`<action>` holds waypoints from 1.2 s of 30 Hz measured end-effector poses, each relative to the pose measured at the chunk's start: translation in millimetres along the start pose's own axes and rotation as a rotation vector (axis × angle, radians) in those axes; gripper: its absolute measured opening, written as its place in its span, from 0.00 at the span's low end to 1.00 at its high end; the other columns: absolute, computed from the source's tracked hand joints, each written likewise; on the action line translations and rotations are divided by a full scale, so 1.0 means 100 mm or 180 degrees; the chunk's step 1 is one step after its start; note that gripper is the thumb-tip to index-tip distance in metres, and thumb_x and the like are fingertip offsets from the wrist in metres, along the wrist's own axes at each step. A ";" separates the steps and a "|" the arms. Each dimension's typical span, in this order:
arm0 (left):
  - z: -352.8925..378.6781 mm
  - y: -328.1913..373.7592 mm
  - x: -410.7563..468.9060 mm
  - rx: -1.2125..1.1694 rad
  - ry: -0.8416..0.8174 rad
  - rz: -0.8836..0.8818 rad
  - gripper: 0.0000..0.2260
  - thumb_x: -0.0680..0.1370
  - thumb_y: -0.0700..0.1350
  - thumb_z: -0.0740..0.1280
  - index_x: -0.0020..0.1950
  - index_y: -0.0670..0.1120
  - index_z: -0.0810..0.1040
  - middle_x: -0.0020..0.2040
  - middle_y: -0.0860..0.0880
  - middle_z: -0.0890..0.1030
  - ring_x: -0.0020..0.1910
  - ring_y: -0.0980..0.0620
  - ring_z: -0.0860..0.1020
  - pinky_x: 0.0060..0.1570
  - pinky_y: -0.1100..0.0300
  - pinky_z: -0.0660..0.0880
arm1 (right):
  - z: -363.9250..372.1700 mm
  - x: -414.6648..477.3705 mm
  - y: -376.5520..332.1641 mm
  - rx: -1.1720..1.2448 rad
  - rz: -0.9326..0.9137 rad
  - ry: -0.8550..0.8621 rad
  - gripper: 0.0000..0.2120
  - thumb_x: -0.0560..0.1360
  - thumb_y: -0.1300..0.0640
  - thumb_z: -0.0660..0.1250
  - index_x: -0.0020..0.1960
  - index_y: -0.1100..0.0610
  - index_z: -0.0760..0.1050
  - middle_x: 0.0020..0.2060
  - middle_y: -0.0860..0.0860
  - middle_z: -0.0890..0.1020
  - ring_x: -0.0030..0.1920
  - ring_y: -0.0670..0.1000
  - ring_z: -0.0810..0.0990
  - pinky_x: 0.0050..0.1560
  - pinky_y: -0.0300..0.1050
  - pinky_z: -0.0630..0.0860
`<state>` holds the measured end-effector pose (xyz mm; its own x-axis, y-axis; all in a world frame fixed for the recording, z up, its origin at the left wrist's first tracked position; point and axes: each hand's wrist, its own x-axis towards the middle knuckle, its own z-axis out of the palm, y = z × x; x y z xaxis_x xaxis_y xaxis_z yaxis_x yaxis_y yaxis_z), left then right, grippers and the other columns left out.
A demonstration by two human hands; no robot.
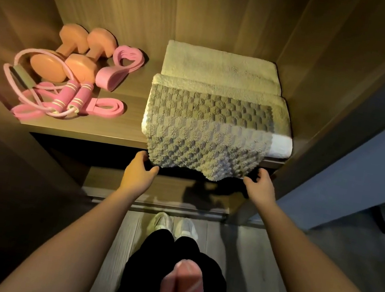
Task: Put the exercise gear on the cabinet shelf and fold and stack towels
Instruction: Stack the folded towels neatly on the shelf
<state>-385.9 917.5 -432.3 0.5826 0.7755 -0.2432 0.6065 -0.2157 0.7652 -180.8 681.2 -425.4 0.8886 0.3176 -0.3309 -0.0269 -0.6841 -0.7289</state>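
While both arms reach forward into the cabinet, I see the grey towel (207,133) spread over the right half of the shelf (128,101). Its checkered pile lies on top of a white towel (282,146), and its near edge hangs down past the shelf's front lip. The left hand (139,170) sits at the left corner of that hanging edge, thumb tucked under the hem and fingers curled up against the cloth's side, pinching the corner. The right hand (259,186) mirrors it at the right corner, thumb pointing inward beneath the hem and fingers curled on the outer side. From my view both hands are just below the shelf front, with the bulk of the grey towel above and beyond them, spanning the gap between the wrists. A folded cream towel (220,67) lies flat just behind the stack, near the back wall. The exercise gear lies on the left half of the shelf, well apart from either hand. It includes two orange dumbbells (75,53) side by side and a pink foam loop (121,65) just right of them. A jump rope (65,95) with striped pink handles is coiled in front, and a flat pink resistance band (108,107) lies beside those handles. Pale shoes (174,224) stand on the floor before the cabinet.
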 end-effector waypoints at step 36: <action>-0.90 1.03 -0.31 -0.0566 0.0937 0.1086 0.08 0.78 0.47 0.67 0.40 0.48 0.76 0.36 0.50 0.78 0.35 0.53 0.76 0.34 0.64 0.68 | -0.97 -0.41 -0.99 0.0522 -0.1288 0.0526 0.18 0.79 0.55 0.65 0.32 0.58 0.70 0.27 0.49 0.71 0.29 0.44 0.69 0.30 0.37 0.65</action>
<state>-390.4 924.3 -292.8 0.5387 0.8187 0.1987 0.2906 -0.4020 0.8683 -170.2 672.2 -282.1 0.9032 0.4197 0.0897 0.2767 -0.4097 -0.8692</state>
